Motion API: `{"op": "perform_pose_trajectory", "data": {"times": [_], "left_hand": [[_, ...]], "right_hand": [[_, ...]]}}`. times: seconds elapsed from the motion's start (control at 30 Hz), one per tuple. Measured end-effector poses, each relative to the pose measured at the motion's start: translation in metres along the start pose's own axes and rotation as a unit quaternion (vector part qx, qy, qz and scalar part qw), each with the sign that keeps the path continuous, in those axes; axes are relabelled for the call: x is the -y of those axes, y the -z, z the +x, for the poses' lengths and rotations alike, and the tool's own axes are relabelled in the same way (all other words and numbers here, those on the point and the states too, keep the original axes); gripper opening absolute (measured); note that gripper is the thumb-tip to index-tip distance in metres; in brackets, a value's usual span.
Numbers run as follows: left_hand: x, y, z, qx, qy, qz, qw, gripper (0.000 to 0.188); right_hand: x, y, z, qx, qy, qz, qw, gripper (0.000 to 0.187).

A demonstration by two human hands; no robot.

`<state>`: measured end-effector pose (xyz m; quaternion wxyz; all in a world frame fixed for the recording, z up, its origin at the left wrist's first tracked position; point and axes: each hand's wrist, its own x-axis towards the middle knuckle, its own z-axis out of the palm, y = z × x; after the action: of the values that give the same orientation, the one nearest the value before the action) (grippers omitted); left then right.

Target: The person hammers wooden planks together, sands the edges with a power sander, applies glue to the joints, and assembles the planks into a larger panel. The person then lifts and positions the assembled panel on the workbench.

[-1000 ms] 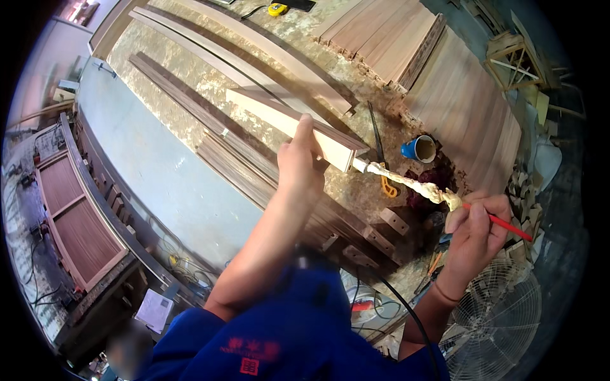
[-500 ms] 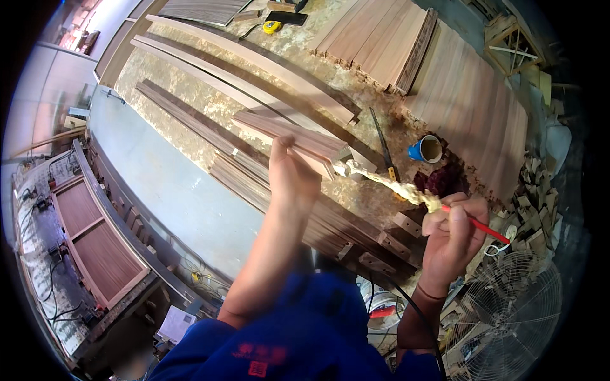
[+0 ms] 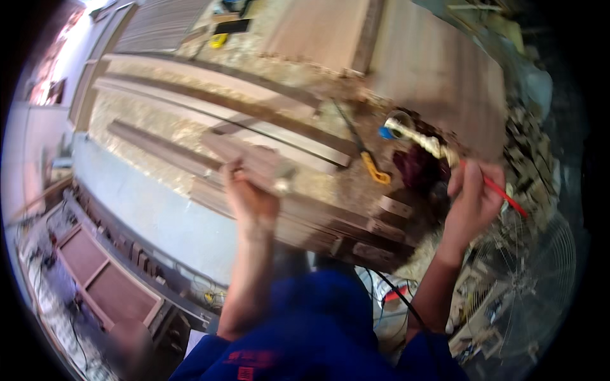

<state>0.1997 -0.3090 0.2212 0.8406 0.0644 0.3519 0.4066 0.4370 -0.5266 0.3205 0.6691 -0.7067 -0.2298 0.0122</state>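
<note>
My left hand (image 3: 254,200) is closed on a short wooden board (image 3: 238,152), gripping its near edge. A pale blob of glue (image 3: 281,185) shows at the board's right end, blurred by motion. My right hand (image 3: 475,197) pinches a red-handled brush (image 3: 505,195), its shaft thickly coated in cream-coloured glue. The brush's far end is at the mouth of a small blue cup (image 3: 386,133); whether it touches what is inside, I cannot tell. Beside the cup lie a dark red cloth (image 3: 413,169) and a thin saw with a yellow handle (image 3: 376,170).
Long wooden strips (image 3: 210,114) lie across the worktable, with wide panels (image 3: 438,82) at the far right. A yellow tape measure (image 3: 218,40) sits at the back. Mortised pieces (image 3: 394,207) are stacked near me. At lower right stands a wire fan guard (image 3: 521,286).
My right hand has moved up and right, carrying the brush from the board's end to the blue cup. The left hand still holds the board, and the whole view has shifted.
</note>
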Motion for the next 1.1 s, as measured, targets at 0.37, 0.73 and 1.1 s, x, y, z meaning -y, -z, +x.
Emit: {"op": "perform_pose_trajectory", "data": {"times": [0.37,0.73,1.1], "left_hand": [[-0.02,0.081,-0.042,0.151,-0.24,0.355,0.891,0.079],[-0.179,0.065,-0.092,-0.002,-0.366,0.44,0.82,0.049],[-0.245,0.127,-0.016,0.004,-0.308,0.554,0.774,0.035]], "right_hand": [[-0.183,0.012,0.048,0.131,-0.055,-0.388,0.911,0.024],[-0.387,0.352,-0.115,0.216,-0.182,-0.646,0.71,0.065],[-0.293,0.284,-0.182,0.058,-0.241,-0.371,0.895,0.038]]}}
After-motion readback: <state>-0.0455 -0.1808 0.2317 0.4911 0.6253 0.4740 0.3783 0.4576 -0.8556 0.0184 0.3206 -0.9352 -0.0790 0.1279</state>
